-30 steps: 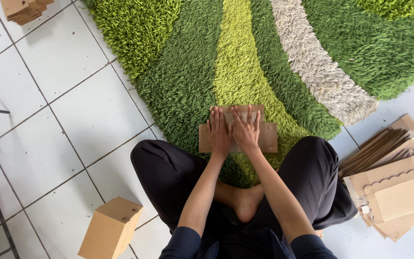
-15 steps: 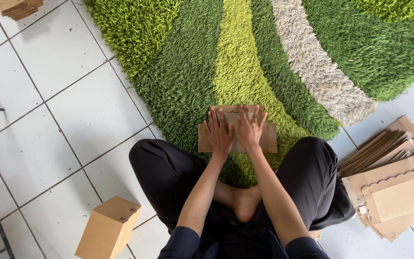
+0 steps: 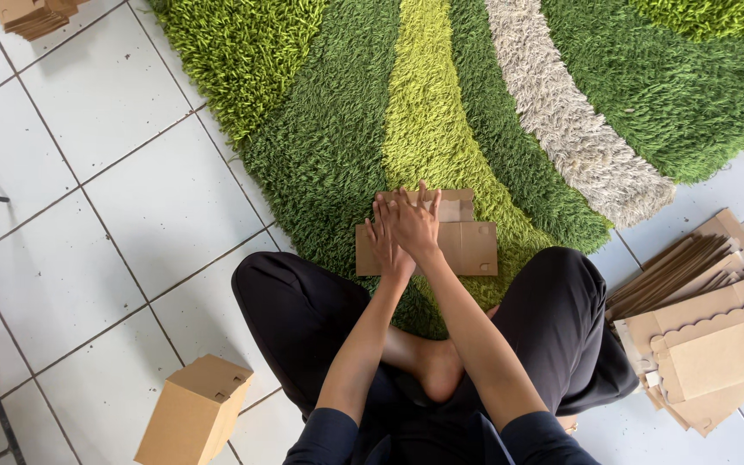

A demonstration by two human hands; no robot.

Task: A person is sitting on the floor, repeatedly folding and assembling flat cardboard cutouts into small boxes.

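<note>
Hands, left (image 3: 385,245) and right (image 3: 415,226), press flat on cardboard sheet (image 3: 467,245); folded box (image 3: 193,413) and cardboard stack (image 3: 703,340) flank.

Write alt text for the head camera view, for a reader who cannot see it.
Seated cross-legged, a person presses the left hand and right hand onto a flat cardboard piece on a green striped shag rug. A folded cardboard box stands on the white tile floor left; flat cardboard blanks lie stacked right.

1. A flat brown cardboard box blank (image 3: 462,245) lies on the green rug, at its near edge, straddling the dark and lime stripes.
2. It sits unfolded, long side running left to right, a narrower flap along its far edge, creases showing, its left half hidden.
</note>
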